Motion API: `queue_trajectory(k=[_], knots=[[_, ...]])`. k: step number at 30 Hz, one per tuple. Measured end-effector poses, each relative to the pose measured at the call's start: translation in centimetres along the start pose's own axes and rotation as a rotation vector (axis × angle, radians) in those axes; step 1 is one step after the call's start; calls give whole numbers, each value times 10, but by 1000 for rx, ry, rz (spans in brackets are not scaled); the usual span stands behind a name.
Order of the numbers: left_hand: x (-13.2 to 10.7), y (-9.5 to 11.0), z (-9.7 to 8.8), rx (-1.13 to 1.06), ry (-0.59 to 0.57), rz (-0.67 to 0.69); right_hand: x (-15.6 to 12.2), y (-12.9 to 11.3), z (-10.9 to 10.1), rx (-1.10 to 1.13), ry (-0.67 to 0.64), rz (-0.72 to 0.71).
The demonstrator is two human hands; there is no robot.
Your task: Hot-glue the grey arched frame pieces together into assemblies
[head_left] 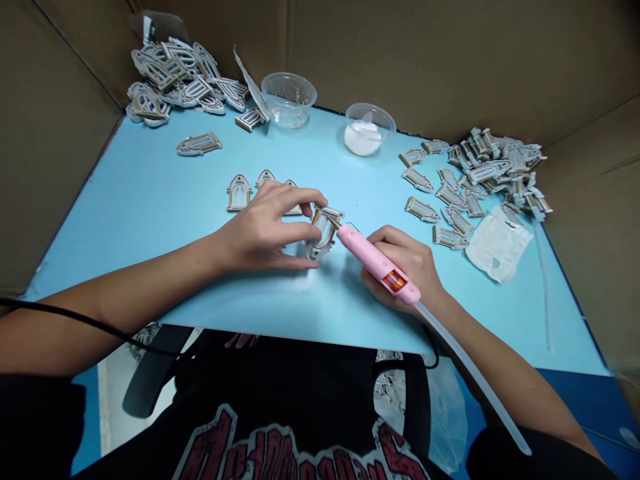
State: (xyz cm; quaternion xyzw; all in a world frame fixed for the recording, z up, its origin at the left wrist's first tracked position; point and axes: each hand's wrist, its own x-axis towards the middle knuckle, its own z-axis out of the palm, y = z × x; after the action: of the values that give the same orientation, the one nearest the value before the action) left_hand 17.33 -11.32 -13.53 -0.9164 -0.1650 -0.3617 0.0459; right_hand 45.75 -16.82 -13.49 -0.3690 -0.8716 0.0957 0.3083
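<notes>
My left hand (263,230) pinches a small arched window model (323,233) of card and foam, holding it upright above the blue board. My right hand (403,270) is shut around a pink hot glue gun (377,261), whose nozzle touches or nearly touches the window's edge. A long translucent glue stick (470,373) runs from the gun's back end past my right forearm. Three arched window pieces (239,193) stand in a row just behind my left hand, partly hidden by it.
Heaps of window pieces (173,80) lie at the far left corner, and another heap (495,163) lies at the right. Two clear plastic cups (289,100) stand at the back, one holding white powder (369,130). Cardboard walls surround the light blue board (320,313). A black cable crosses my left forearm.
</notes>
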Motion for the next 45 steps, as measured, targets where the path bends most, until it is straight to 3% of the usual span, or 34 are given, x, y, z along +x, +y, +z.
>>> queue_trajectory(k=[8, 14, 26, 35, 45], knots=[[0, -1, -2, 20, 26, 10, 1, -1, -1, -4, 27, 5], [-1, -1, -2, 27, -89, -114, 1, -1, -1, -8, 19, 9], [0, -1, -3, 3, 29, 3, 3, -4, -1, -12, 34, 2], [0, 0, -2, 37, -20, -27, 2, -1, 0, 3, 29, -29], [-7, -3, 0, 79, -103, 7, -2, -3, 4, -124, -10, 16]])
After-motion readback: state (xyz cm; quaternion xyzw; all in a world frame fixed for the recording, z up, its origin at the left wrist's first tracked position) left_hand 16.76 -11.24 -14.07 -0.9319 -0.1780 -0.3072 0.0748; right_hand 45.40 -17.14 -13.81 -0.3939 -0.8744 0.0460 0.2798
